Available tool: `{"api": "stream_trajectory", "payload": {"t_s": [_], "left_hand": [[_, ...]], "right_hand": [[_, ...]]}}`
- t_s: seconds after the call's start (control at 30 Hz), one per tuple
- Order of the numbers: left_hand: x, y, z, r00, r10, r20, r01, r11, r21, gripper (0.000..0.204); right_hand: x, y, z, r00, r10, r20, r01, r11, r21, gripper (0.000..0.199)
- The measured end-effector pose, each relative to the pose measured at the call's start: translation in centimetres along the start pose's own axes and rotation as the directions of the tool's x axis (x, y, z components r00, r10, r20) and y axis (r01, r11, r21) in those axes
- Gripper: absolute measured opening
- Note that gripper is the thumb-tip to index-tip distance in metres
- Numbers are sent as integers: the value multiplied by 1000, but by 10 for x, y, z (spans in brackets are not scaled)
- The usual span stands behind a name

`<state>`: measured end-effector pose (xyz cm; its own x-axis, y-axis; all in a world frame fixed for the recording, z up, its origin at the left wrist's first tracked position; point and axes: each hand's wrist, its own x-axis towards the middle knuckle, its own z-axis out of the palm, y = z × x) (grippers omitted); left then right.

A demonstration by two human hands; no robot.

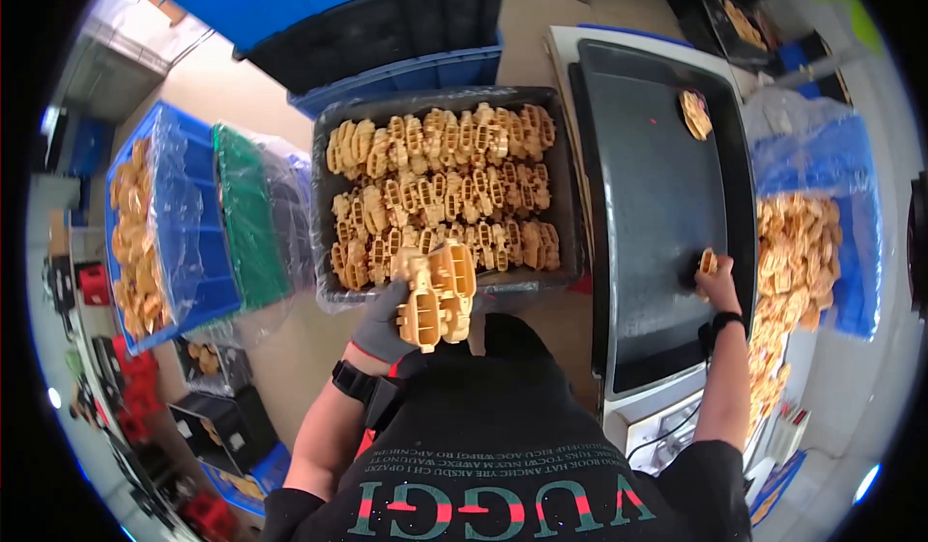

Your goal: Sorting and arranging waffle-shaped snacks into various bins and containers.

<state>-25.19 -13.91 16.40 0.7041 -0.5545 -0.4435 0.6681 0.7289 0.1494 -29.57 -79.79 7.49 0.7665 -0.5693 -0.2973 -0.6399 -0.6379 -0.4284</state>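
Observation:
My left hand [384,325], in a dark grey glove, grips a couple of tan moulded plastic parts [452,289] with open pockets, held up in front of my body. Just beyond them stands a black bin [331,295] lined with clear film, where many like parts lie in three rows. Over to the right, my right hand [717,286] is closed on a single tan plastic part [708,262] at the right side of a long black tray [643,213]. Another tan part [695,115] lies near the tray's far end.
A blue crate [198,223] of tan parts stands at the left, beside a green crate [249,218]. Large stacked bins [387,20] rise beyond the black bin. Right of the tray, more tan parts [797,252] lie heaped by a blue plastic-covered crate [855,252].

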Motion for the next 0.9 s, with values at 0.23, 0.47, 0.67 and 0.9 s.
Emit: {"api": "stream_trajectory", "payload": {"t_s": [0.23,0.47,0.67,0.9], "left_hand": [[-14,17,-13,995,-54,81,52,998,25,68],[-24,36,-15,974,26,227,-30,999,15,67],[-24,39,-60,980,43,193,-6,982,-188,70],[-29,53,-90,939,68,336,65,928,-368,67]], "right_hand": [[-108,-171,-21,811,-31,584,-456,591,665,48],[-239,-371,34,721,-475,504,-220,533,817,55],[-285,-433,104,675,-601,428,42,610,791,46],[-269,-452,78,300,-636,711,410,759,506,37]]}}
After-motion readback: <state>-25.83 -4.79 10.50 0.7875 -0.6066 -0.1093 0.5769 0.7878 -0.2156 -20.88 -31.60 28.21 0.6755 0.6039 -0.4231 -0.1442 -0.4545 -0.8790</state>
